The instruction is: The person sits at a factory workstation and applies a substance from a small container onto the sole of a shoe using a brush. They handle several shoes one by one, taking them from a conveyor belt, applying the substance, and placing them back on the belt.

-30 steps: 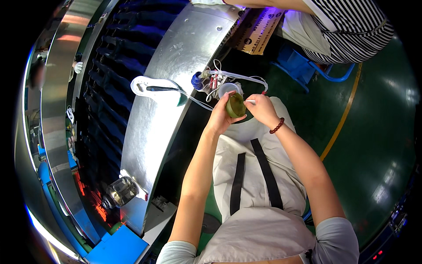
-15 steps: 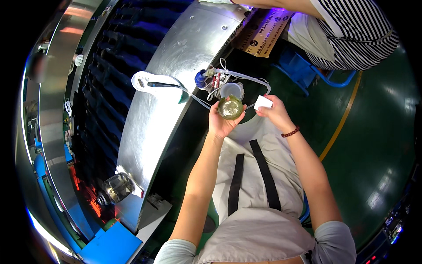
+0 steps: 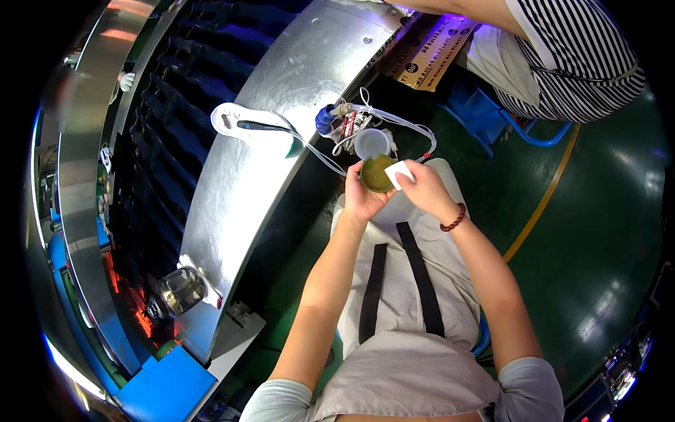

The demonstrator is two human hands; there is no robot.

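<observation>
My left hand (image 3: 361,200) holds a shallow round olive-green dish (image 3: 377,177) from below, its inside tilted up toward me. In my right hand (image 3: 430,191) a small white square pad (image 3: 399,174) is pinched between the fingers. The pad overlaps the dish's right rim and appears to touch it. Just beyond the dish stands a whitish round tub (image 3: 372,143), partly hidden by it. Behind the tub is a bundle of clear tubing (image 3: 404,121) with a blue-wrapped part (image 3: 325,120).
A white shoe sole (image 3: 226,116) with a dark-handled tool (image 3: 261,126) across it lies on the curved metal ledge (image 3: 232,183). A clear jar (image 3: 181,290) sits lower down it, beside a dark conveyor (image 3: 190,84). A co-worker in stripes (image 3: 583,63) sits at upper right, by a printed cardboard box (image 3: 430,60).
My right hand has moved left, bringing the white pad from beside the dish onto its right rim. The dish has shifted slightly right and tilted; the glare inside it is gone.
</observation>
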